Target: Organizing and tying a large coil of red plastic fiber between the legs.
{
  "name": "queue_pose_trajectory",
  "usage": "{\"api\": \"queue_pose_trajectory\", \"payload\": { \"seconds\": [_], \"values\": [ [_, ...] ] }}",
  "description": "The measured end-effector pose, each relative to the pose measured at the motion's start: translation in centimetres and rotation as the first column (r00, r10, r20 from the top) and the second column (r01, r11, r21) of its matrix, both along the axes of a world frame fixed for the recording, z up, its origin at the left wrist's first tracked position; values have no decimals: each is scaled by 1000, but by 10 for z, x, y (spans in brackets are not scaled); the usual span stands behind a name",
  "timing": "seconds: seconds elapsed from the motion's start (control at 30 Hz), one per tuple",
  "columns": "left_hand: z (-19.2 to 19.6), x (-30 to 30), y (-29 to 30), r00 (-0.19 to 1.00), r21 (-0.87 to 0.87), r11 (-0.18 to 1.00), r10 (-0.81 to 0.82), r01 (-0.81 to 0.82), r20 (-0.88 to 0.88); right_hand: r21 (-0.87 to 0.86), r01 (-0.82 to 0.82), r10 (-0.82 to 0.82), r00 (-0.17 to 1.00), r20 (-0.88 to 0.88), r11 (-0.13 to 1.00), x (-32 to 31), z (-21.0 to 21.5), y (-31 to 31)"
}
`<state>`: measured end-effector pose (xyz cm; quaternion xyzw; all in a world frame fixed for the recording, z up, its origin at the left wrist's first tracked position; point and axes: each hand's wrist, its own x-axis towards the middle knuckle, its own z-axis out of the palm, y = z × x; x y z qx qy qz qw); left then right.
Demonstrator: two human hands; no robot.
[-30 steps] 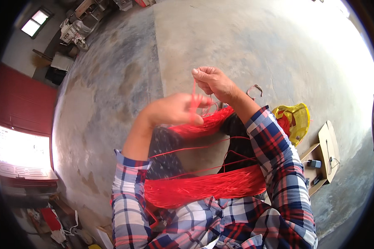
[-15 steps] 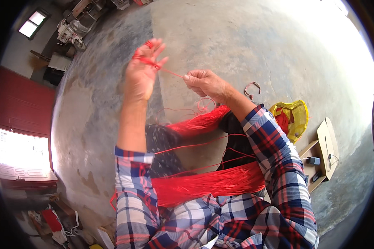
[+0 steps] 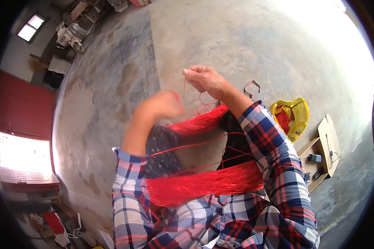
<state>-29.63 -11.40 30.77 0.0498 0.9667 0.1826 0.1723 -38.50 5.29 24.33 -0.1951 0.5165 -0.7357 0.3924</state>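
My right hand [image 3: 206, 79] is closed, thumb and finger pinching a thin red cord [image 3: 184, 84] that hangs down from them. My left hand [image 3: 164, 103] is lower and to the left, smeared by motion, with a band of red cord round its fingers; how far they are bent does not show. A thick hank of red cord [image 3: 207, 182] lies across my lap. Another red bundle [image 3: 201, 121] spans between my knees farther out; I cannot tell if both are one loop. Single red strands [image 3: 183, 146] run across the gap between them.
A yellow mesh bag [image 3: 297, 120] with red material inside stands right of my knee, beside an open box [image 3: 320, 153] holding a small device and cables. A dark cord loop [image 3: 252, 88] lies on the concrete floor. Far left are a parked motorbike [image 3: 72, 36] and a red door [image 3: 25, 99].
My left hand has dropped and swung right, turning over, from its raised, spread position to below my right hand. The right hand stays nearly in place, still pinching the cord.
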Motion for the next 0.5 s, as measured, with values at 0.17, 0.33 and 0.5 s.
{"api": "queue_pose_trajectory", "payload": {
  "seconds": [0.17,0.33,0.5],
  "values": [
    [18,13,7,989,975,-198,-127,-99,75,-32,-2,1,999,-41,999,7,5,-1],
    [-3,-18,5,993,-461,887,80,-32,84,35,-61,63,997,-50,998,5,9,1],
    [17,12,16,930,975,90,-294,-202,220,-69,61,-68,992,-104,996,6,8,7]
  ]
}}
